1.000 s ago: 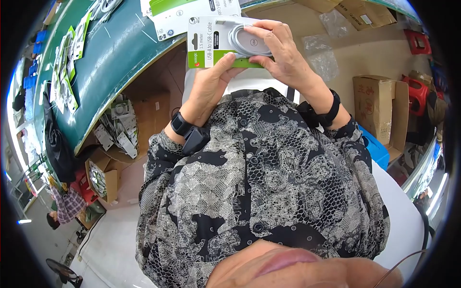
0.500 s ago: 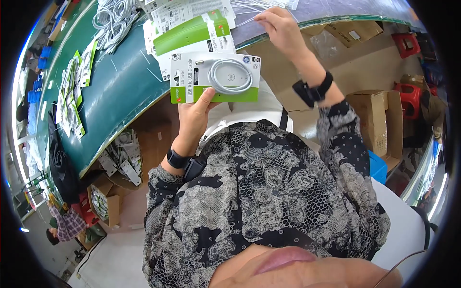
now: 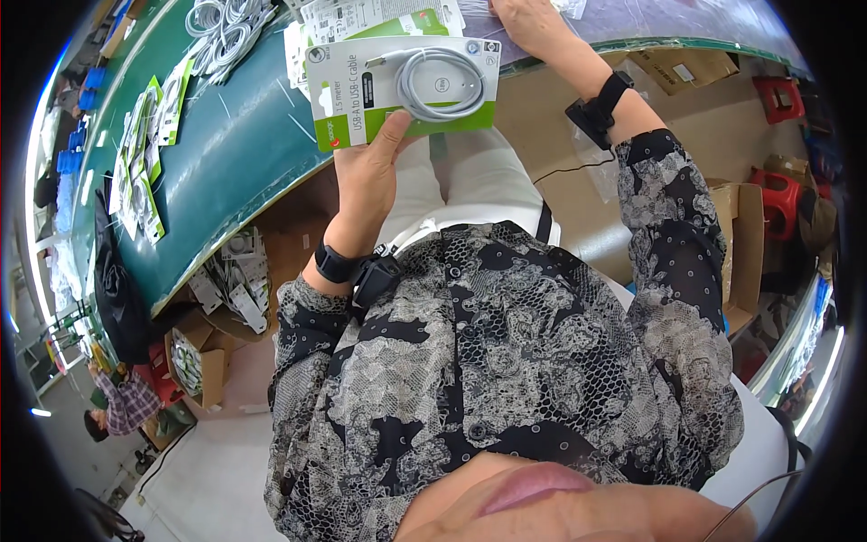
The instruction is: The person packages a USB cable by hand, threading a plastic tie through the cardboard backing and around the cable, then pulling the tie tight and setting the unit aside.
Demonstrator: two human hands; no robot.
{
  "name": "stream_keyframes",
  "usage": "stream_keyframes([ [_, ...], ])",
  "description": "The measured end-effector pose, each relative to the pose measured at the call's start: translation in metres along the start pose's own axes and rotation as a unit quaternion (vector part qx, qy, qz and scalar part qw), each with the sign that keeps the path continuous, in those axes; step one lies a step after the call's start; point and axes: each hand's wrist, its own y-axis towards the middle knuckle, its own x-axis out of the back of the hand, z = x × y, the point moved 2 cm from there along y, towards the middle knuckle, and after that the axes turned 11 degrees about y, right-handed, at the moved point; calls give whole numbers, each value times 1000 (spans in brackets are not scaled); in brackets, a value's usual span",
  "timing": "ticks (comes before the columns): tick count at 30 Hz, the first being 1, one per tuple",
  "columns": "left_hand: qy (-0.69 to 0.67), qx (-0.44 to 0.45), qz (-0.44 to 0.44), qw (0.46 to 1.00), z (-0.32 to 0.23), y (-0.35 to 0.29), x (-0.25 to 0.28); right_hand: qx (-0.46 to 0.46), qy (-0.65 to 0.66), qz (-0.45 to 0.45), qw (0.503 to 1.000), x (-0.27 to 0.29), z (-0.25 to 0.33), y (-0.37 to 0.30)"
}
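Gripping a white-and-green backing card by its lower edge, the left hand is placed at the upper centre of the frame; the thumb is laid on the front, and the other fingers are hidden behind. On the card a coiled pale-grey charging cable is seen, with its metal plug turned to the left. The right hand is stretched to the top edge of the frame, over the purple tabletop; its fingertips are cut off there, so whether something is held cannot be told. Further cards are stacked behind the held one, and loose cable coils are piled at the upper left. The step in hand is judged to be the steadying of the card. For the next move, a flat card and an undisturbed coil seem to be called for.
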Motion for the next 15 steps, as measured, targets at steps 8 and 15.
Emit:
stream_keyframes([
  [8, -70, 44, 20, 996, 2, 6, -1, -24, 62, 28, 997, -1, -7, 7],
  [15, -192, 82, 52, 977, 11, 15, 10, 125, 194, -97, 968, 29, 0, 13],
])
